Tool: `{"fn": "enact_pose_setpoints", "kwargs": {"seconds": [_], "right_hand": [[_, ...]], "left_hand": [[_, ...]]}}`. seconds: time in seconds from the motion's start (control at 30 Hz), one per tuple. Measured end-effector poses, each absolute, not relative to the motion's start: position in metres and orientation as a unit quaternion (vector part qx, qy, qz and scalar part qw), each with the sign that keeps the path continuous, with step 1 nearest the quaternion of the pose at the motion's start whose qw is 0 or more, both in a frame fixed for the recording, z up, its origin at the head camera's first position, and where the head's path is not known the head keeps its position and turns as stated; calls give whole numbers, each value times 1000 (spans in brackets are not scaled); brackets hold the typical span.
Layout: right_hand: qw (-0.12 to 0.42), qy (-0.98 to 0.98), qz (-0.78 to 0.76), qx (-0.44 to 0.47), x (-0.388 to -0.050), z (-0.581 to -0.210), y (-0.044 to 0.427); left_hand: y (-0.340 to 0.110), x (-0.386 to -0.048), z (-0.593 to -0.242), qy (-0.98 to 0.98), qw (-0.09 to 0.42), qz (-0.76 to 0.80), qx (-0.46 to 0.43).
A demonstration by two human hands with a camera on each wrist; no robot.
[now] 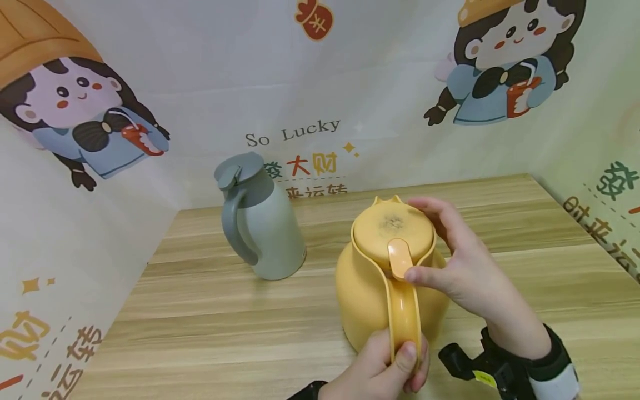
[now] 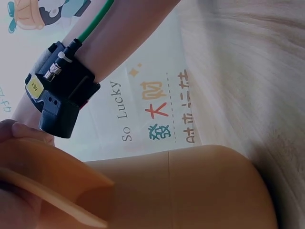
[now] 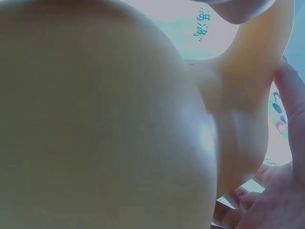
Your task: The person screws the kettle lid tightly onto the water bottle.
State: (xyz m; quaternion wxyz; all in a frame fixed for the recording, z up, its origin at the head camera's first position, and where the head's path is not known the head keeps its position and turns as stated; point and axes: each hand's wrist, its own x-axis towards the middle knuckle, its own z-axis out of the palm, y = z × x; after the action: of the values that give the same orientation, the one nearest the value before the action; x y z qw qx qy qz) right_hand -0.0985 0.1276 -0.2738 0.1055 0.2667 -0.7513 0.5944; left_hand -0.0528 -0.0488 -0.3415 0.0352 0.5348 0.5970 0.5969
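Note:
A yellow vacuum jug (image 1: pixel 357 289) with a round lid (image 1: pixel 395 222) stands upright, its handle towards me. My left hand (image 1: pixel 382 364) grips the lower part of that handle (image 1: pixel 404 311). At the top, my right hand (image 1: pixel 462 261) spans the lid's right side, thumb by the lid's lever (image 1: pixel 400 258) and fingers round the far rim. The left wrist view shows the jug body (image 2: pixel 209 191) sideways. In the right wrist view, the jug (image 3: pixel 95 119) fills most of the frame, with my right hand (image 3: pixel 281 191) beside its neck; some fingertips are hidden there.
A grey-green vacuum jug (image 1: pixel 277 233) stands to the left, farther back on the wood-grain table (image 1: pixel 200 333). A printed cloth (image 1: pixel 390 100) with cartoon figures and lettering rises behind the table and along both sides. Black camera straps (image 1: pixel 520 366) sit on the wrists.

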Motion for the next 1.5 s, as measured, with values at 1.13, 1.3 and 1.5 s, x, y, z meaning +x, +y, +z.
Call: {"fn": "enact_pose_setpoints", "kwargs": {"seconds": [1.13,1.3,1.5], "right_hand": [[124,-716,660,189,-125,-322,128],[118,-710,675,164,-123,-332,129],[134,-669,711,171,-123,-341,127]], "left_hand": [[-45,-55,-353,565,30,609,556],[-44,-56,-352,561,16,611,559],[-42,-57,-340,540,-18,605,585]]}}
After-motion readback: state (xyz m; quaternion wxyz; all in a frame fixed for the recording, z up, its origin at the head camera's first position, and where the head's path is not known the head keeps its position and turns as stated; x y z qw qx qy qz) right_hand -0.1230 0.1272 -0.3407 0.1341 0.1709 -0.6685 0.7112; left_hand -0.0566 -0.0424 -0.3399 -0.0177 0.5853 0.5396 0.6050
